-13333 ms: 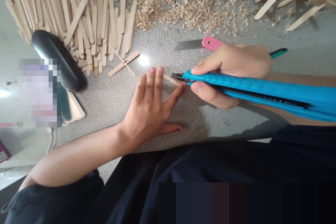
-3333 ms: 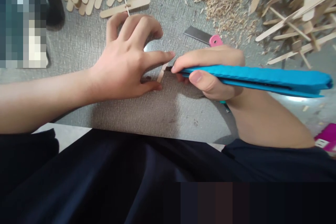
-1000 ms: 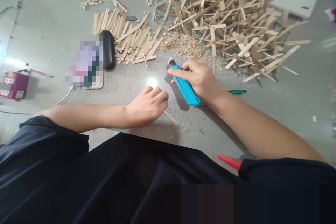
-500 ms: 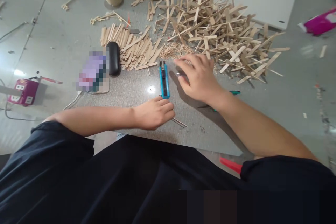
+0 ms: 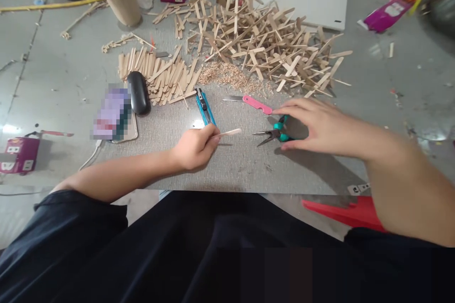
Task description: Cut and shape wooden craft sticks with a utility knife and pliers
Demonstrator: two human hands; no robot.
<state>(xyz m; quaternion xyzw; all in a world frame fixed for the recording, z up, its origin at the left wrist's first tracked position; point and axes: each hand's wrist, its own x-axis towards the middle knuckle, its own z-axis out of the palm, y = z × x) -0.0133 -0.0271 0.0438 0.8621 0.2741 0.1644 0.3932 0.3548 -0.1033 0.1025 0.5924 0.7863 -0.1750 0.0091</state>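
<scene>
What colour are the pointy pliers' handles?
The pliers' handles are teal green and black, best seen in the head view.

Wears a loose, dark navy, almost black cloth top (image 5: 199, 229), with soft folds at the front. Has wide short sleeves (image 5: 85, 220) of the same dark cloth, leaving both forearms (image 5: 135, 177) bare.
</scene>
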